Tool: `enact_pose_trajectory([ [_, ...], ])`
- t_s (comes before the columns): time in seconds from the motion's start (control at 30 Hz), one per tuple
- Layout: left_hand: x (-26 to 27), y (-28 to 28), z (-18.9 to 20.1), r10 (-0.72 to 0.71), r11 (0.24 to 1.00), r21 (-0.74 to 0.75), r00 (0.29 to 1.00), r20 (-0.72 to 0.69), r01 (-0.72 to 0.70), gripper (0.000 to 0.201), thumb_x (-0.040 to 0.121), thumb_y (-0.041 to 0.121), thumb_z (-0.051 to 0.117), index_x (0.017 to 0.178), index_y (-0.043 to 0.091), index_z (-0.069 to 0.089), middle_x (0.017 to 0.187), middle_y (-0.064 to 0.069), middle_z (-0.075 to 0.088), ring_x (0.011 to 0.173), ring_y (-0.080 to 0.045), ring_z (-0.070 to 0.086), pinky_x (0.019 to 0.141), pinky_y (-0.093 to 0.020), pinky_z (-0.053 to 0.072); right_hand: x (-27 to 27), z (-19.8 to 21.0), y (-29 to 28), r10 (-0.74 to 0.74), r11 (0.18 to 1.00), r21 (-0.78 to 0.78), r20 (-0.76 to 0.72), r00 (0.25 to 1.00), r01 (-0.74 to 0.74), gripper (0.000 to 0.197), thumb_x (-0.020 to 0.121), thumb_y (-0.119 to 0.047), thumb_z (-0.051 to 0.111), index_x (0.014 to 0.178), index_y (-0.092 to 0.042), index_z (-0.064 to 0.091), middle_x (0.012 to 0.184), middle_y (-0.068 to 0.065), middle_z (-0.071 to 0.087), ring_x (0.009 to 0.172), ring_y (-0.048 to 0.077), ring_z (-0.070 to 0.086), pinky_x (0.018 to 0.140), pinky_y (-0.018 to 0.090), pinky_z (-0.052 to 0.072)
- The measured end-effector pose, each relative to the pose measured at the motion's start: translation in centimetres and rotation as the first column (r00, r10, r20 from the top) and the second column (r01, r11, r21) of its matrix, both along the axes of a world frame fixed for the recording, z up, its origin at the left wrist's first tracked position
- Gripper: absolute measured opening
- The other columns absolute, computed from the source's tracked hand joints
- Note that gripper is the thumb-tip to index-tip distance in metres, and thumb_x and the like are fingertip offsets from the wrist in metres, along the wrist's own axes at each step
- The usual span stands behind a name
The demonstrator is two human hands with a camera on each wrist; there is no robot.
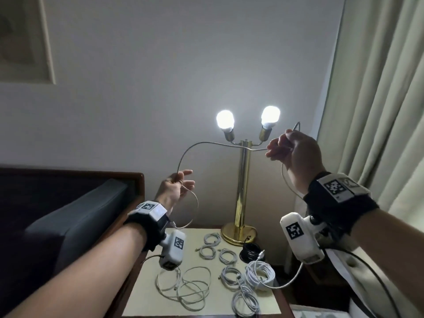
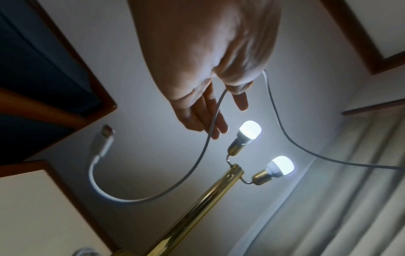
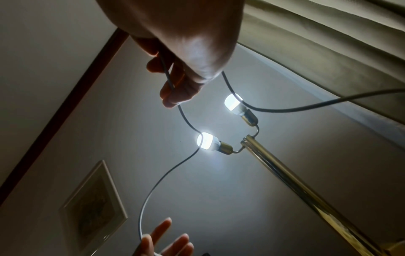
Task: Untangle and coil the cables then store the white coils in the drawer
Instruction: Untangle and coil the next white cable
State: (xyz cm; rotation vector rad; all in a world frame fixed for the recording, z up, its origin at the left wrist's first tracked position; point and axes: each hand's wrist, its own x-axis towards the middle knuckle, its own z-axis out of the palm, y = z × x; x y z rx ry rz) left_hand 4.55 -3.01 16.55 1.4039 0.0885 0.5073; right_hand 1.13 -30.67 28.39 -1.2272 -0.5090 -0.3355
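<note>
Step in hand, by my read: untangling/coiling one white cable (image 1: 207,143), w/ storage in the drawer not yet begun; no drawer showed in any view. The cable was held up in the air above the bench (image 1: 146,292), strung between both hands in front of the brass lamp (image 1: 243,191). Right hand (image 1: 296,152) was raised near the lamp's right bulb, grip closed: fingers curled round the cable, a small loop poking out above the fist, a tail dropping from it down to a loose white pile (image 1: 260,275) near the bench's right edge. Left hand (image 1: 175,187) sat lower, left of the lamp post; its grip was a light pinch, thumb & a finger on the cable w/ the other fingers spread straight. From that pinch the free end curved down in a half circle & its plug (image 2: 105,138) hung just beside the wrist. On the bench: several small finished white coils (image 1: 212,238) near the lamp base & mid-bench, a black coil (image 1: 251,250) toward the back right, and a loose untidy white cable (image 1: 183,288) by the front left edge. Next move prob. calls for bringing the hands together to lay a first loop, then feeding slack up from the pile w/o snagging the lamp.
</note>
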Motion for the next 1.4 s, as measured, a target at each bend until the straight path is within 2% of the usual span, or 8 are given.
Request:
enact_pose_trajectory([
  [0.23, -4.6, -1.5, 4.3, -0.045, 0.979, 0.2, 0.999, 0.004, 0.043, 0.034, 0.106, 0.025, 0.035, 0.109, 0.027, 0.068, 0.062, 0.001, 0.061, 0.074, -0.018, 0.067, 0.074, -0.03, 0.045, -2.3, -0.2, -0.3, 0.102, 0.992, -0.067, -0.062, 0.993, -0.106, 0.026, 0.098, -0.001, 0.04, 0.079, 0.003, 0.057, 0.08, 0.021, 0.059, 0.058, 0.025, 0.064, 0.059, 0.034, 0.059],
  [0.37, -6.1, -2.2, 5.3, -0.076, 0.97, 0.233, 0.997, -0.001, 0.074, 0.034, 0.105, 0.017, 0.036, 0.107, 0.021, 0.07, 0.054, 0.004, 0.04, 0.052, -0.009, 0.046, 0.061, -0.024, 0.04, -2.5, -1.8, 0.0, 0.041, 0.966, -0.244, -0.176, 0.984, -0.084, 0.02, 0.097, -0.007, 0.043, 0.089, 0.001, 0.06, 0.094, 0.025, 0.064, 0.08, 0.032, 0.067, 0.082, 0.045, 0.057],
  [0.47, -7.6, -2.7, 6.1, -0.119, 0.95, 0.289, 0.993, -0.016, 0.118, 0.032, 0.104, 0.029, 0.041, 0.104, 0.016, 0.071, 0.054, 0.005, 0.032, 0.048, -0.009, 0.032, 0.051, -0.021, 0.035, -3.6, -2.9, -0.1, 0.125, 0.946, -0.268, -0.213, 0.969, -0.181, 0.032, 0.101, -0.017, 0.043, 0.099, 0.01, 0.061, 0.094, 0.028, 0.066, 0.073, 0.033, 0.068, 0.066, 0.037, 0.059],
  [0.63, -10.9, -4.3, 6.8, -0.107, 0.827, 0.544, 0.99, -0.091, 0.139, 0.039, 0.103, 0.036, 0.043, 0.088, 0.015, 0.072, 0.049, 0.006, 0.035, 0.045, -0.011, 0.033, 0.047, -0.025, 0.035, -7.2, -3.8, -0.4, 0.001, 0.715, -0.673, -0.273, 0.962, -0.191, 0.042, 0.098, -0.029, 0.05, 0.08, 0.005, 0.068, 0.076, 0.021, 0.07, 0.055, 0.026, 0.062, 0.051, 0.024, 0.049],
  [0.83, -15.4, -7.0, 4.9, -0.181, 0.66, 0.712, 0.971, -0.159, 0.24, 0.037, 0.102, 0.028, 0.044, 0.078, 0.012, 0.068, 0.044, 0.009, 0.036, 0.039, -0.005, 0.03, 0.048, -0.021, 0.034, -9.0, -7.8, 0.5, -0.121, 0.502, -0.842, 0.156, 0.98, 0.196, 0.016, 0.083, -0.021, 0.069, 0.075, -0.009, 0.064, 0.068, 0.005, 0.067, 0.059, 0.015, 0.061, 0.05, 0.018, 0.043],
  [1.0, -17.6, -9.2, 2.1, -0.284, 0.503, 0.758, 0.907, -0.31, 0.416, 0.034, 0.1, 0.03, 0.052, 0.073, 0.019, 0.069, 0.045, 0.016, 0.043, 0.043, -0.002, 0.036, 0.045, -0.016, 0.03, -9.2, -10.6, 1.4, 0.017, 0.517, -0.833, 0.241, 0.97, 0.198, 0.029, 0.071, -0.027, 0.075, 0.093, -0.024, 0.058, 0.089, -0.006, 0.063, 0.082, 0.014, 0.06, 0.064, 0.023, 0.048],
  [1.23, -18.6, -7.9, 0.3, -0.291, 0.432, 0.78, 0.888, -0.355, 0.453, 0.033, 0.096, 0.038, 0.057, 0.068, 0.023, 0.066, 0.062, 0.002, 0.045, 0.057, -0.009, 0.041, 0.05, -0.02, 0.039, -9.0, -12.2, 0.4, 0.258, 0.561, -0.78, -0.155, 0.953, -0.279, 0.015, 0.077, -0.011, 0.076, 0.069, -0.005, 0.064, 0.053, 0.007, 0.058, 0.047, 0.019, 0.054, 0.048, 0.028, 0.039],
  [1.4, -18.5, -5.2, -0.7, -0.197, 0.37, 0.81, 0.89, -0.411, 0.455, 0.037, 0.096, 0.041, 0.053, 0.067, 0.021, 0.062, 0.064, 0.001, 0.048, 0.055, -0.005, 0.043, 0.054, -0.018, 0.041, -7.6, -12.8, -0.7, 0.2, 0.565, -0.809, -0.056, 0.978, -0.162, 0.02, 0.073, -0.016, 0.081, 0.064, -0.017, 0.063, 0.055, -0.003, 0.056, 0.053, 0.02, 0.048, 0.053, 0.039, 0.042],
])
